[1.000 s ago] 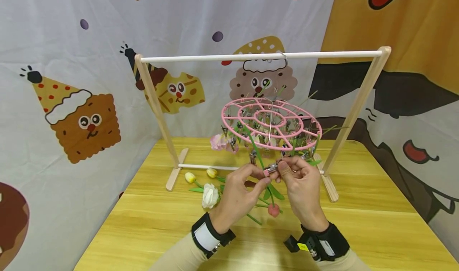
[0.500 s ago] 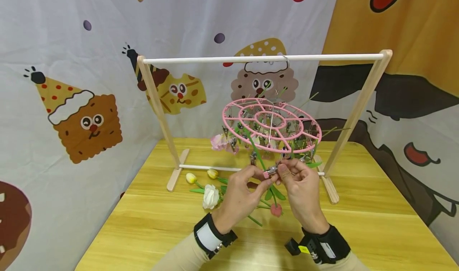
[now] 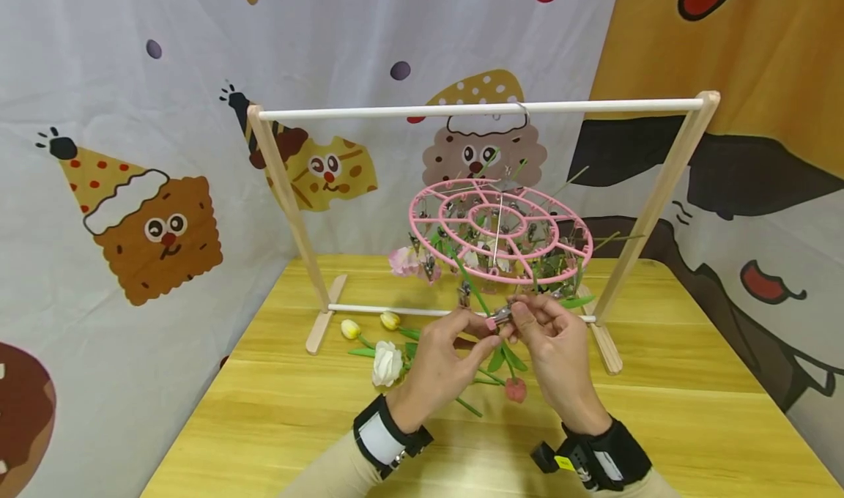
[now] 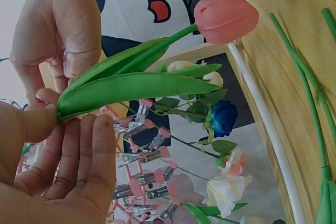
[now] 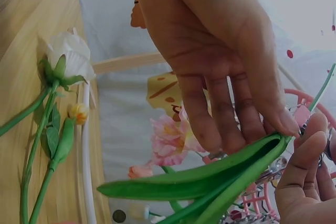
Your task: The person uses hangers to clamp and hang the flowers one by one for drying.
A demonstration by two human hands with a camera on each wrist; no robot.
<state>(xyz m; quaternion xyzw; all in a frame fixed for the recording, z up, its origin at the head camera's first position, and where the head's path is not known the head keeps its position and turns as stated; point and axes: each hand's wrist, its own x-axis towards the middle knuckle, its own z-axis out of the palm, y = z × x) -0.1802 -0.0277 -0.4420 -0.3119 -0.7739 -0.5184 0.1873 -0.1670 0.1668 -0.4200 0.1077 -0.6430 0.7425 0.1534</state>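
Below the pink hanger's near rim, my left hand (image 3: 442, 359) pinches a pink artificial tulip (image 3: 516, 390) by its stem at the leaf base. The bloom hangs down and the cut stem slants up toward the hanger. My right hand (image 3: 557, 351) pinches a silver clip (image 3: 502, 315) with a pink tip, right beside the stem and the left fingertips. In the left wrist view, two long green leaves (image 4: 136, 88) run from the pinch toward the bloom (image 4: 227, 18). The round pink clip hanger (image 3: 501, 223) hangs from the rack's white bar.
More clips (image 4: 142, 182) dangle from the hanger, some with flowers such as a blue rose (image 4: 223, 118) and a pink flower (image 5: 170, 137). A white rose (image 3: 387, 362) and yellow tulips (image 3: 350, 329) lie on the wooden table (image 3: 277, 425). Wooden rack legs (image 3: 659, 205) stand either side.
The tulip's bloom has swung slightly to the right below the hands. Both hands keep their grips and have hardly moved.
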